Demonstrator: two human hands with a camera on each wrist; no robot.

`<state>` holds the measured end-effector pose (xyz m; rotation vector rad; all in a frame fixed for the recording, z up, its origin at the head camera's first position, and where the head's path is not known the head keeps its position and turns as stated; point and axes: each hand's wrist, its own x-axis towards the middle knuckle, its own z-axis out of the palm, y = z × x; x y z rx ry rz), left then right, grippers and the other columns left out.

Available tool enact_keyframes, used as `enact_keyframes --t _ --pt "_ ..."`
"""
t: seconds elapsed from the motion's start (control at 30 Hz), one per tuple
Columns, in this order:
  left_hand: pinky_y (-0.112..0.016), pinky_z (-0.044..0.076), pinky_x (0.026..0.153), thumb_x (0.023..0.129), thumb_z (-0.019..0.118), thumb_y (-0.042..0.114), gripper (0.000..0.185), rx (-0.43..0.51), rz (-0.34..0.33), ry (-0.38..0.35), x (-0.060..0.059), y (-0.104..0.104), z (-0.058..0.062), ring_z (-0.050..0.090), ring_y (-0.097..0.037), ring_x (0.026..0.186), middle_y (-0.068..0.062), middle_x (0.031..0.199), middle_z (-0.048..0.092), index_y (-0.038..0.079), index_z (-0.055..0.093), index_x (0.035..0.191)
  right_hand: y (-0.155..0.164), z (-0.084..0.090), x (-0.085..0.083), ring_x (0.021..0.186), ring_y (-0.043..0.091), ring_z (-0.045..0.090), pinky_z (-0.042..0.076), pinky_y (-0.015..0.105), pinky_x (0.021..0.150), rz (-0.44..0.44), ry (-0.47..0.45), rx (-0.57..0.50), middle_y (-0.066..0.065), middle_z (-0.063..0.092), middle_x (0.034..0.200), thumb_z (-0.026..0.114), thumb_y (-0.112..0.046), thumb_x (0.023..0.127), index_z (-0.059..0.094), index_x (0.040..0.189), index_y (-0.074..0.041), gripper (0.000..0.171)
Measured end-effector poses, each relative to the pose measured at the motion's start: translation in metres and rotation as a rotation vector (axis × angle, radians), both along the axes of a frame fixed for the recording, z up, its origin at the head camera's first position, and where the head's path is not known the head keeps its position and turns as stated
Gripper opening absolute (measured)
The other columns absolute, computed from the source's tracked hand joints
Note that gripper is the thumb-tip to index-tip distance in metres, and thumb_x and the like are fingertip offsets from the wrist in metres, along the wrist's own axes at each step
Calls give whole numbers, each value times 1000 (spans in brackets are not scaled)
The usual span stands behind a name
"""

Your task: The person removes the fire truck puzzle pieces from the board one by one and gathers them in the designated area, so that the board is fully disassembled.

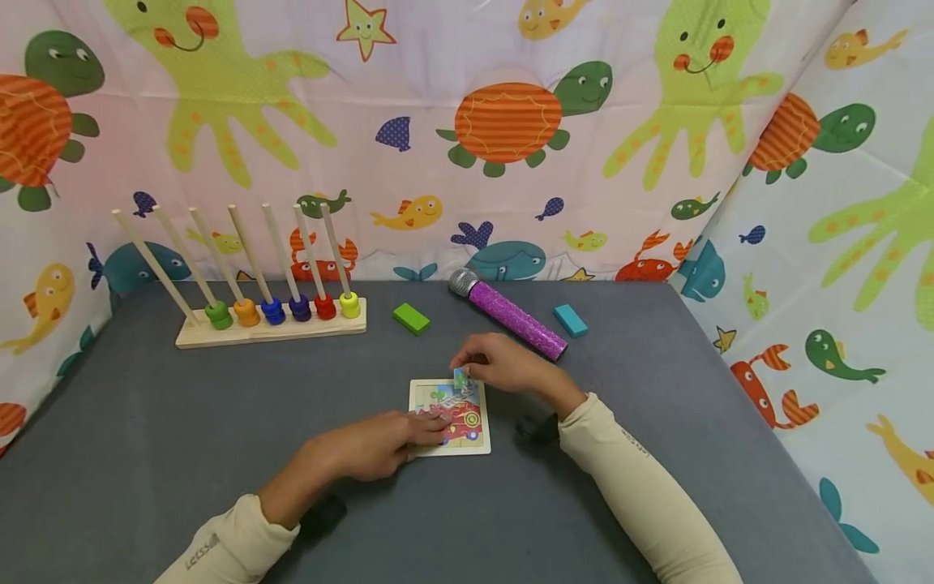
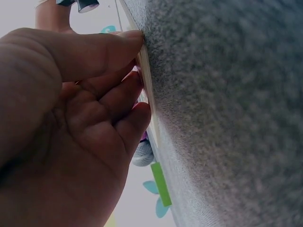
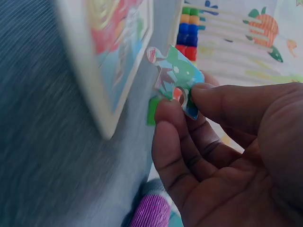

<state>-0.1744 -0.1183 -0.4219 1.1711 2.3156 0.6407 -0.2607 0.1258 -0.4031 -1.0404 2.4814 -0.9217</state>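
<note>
A square wooden jigsaw puzzle [image 1: 474, 449] with a light frame and a red vehicle picture lies on the table. My right hand [image 1: 507, 363] pinches a jigsaw piece [image 3: 180, 68] between thumb and fingers, over the puzzle's far edge. Green, light blue and a bit of pink show on the piece, which is tilted up in the right wrist view. My left hand [image 1: 387, 444] rests on the puzzle's near left part, its fingers lying over the picture. In the left wrist view the thumb [image 2: 125, 45] touches the frame's edge. Those fingers hide part of the picture.
A wooden peg stand [image 1: 270, 328] with coloured rings stands at the back left. Beyond the puzzle lie a green block [image 1: 411, 319], a purple glittery microphone [image 1: 518, 319] and a blue block [image 1: 571, 321]. A patterned curtain [image 1: 438, 162] hangs behind the grey table [image 1: 182, 422].
</note>
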Motion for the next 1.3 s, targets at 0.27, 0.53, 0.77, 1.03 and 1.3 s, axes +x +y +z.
enact_keyframes --t 0.27,0.53,0.77,1.03,1.3 --pt "-47 29 110 98 52 0 44 -23 10 -10 1 2 1 31 -19 141 -1 152 39 10 54 140 28 -4 -3 79 12 58 51 28 70 4 0 28 4 67 102 58 1 94 73 110 -2 22" --pt "-46 29 110 98 51 -1 45 -18 10 -4 3 2 2 30 -19 141 -1 153 37 9 52 142 45 -8 -2 75 11 59 51 27 66 -40 -31 44 3 69 99 60 -1 94 74 108 -4 20" --pt "-46 30 110 96 50 -6 46 11 -8 23 2 3 2 32 -23 140 -7 151 40 5 52 140 56 -13 0 75 11 58 50 28 66 -90 -3 50 4 71 96 62 1 91 74 103 -3 18" --pt "-48 29 110 96 50 -5 45 2 18 -1 2 4 4 32 -22 141 -4 151 40 7 54 139 59 -15 4 88 16 61 52 35 79 -188 1 56 6 70 101 62 1 92 72 107 -1 18" --pt "-49 28 110 97 51 -3 44 -17 35 -7 3 5 4 32 -21 140 -3 151 40 9 54 140 49 -5 8 85 17 61 53 36 78 -213 15 24 7 69 98 67 -4 91 70 109 1 19"
